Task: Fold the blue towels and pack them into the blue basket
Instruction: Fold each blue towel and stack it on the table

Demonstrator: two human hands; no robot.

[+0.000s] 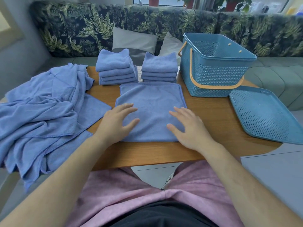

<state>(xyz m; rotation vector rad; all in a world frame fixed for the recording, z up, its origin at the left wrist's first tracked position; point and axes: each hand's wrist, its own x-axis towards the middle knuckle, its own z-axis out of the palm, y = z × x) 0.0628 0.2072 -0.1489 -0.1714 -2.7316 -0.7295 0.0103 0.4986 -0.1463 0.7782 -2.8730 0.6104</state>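
A blue towel lies spread flat on the wooden table in front of me. My left hand rests flat on its near left part, fingers straight and spread. My right hand lies flat on its near right part, fingers spread too. Behind the towel stand two stacks of folded blue towels, one on the left and one on the right. The blue basket with orange handles stands at the back right, with nothing seen inside. A heap of unfolded blue towels covers the table's left side.
The basket's perforated blue lid lies flat at the table's right edge. A leaf-patterned sofa with grey cushions runs behind the table. Tiled floor shows to the right and under the table.
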